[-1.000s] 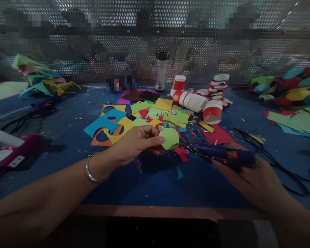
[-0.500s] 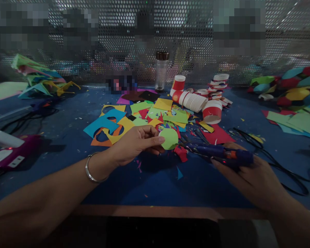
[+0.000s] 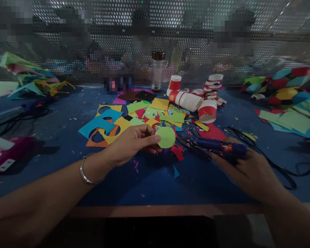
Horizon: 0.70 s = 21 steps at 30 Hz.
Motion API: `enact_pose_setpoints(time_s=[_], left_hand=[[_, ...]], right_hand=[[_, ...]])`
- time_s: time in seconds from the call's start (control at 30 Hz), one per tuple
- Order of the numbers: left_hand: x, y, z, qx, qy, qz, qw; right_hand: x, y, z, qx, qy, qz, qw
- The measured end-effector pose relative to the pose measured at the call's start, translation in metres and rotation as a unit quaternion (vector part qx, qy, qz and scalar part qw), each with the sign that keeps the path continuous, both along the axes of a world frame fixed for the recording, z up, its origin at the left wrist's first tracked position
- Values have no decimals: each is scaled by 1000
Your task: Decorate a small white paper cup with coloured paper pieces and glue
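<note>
A light green paper disc (image 3: 165, 137) is pinched between the thumb and fingers of my left hand (image 3: 138, 141), above the blue table. My right hand (image 3: 250, 172) is wrapped round a dark blue tool (image 3: 217, 144) with an orange part and a small red light. The tool's narrow tip points left, close to the disc's right edge. Just below that tip lies a crumpled red paper scrap (image 3: 177, 152). Behind my left hand are blue and yellow sheets with round holes cut in them, such as the blue sheet (image 3: 98, 123).
Red and white paper cups (image 3: 188, 100) and a clear bottle (image 3: 157, 74) stand behind the paper pile. A purple power strip (image 3: 11, 155) is at the left, and a black cable (image 3: 270, 162) runs at the right. Coloured paper shapes (image 3: 291, 119) lie far right.
The whole view has shifted slightly, so things appear a little further left. Both hands keep their holds. The disc now shows its face more fully.
</note>
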<state>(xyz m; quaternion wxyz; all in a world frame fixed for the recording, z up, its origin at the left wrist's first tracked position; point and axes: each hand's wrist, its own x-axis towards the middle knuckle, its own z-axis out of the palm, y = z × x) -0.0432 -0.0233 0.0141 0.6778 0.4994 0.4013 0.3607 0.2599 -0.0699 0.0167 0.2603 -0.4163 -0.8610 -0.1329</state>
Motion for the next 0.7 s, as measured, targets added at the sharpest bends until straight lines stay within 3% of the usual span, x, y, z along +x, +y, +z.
enact_pose_setpoints(time_s=[0.2, 0.3, 0.4, 0.53, 0.7], left_hand=[[0, 2, 0, -31, -29, 18, 999], [0, 2, -1, -31, -30, 16, 999], [0, 3, -1, -28, -29, 12, 999], [0, 3, 0, -22, -34, 17, 999], [0, 5, -1, -21, -35, 19, 999]], right_hand=[[33, 13, 1, 10, -15, -175, 984], [45, 24, 3, 24, -44, -217, 975], [47, 38, 4, 22, -106, -246, 963], [44, 54, 4, -51, -167, -288, 941], [50, 64, 1, -124, -192, -247, 942]])
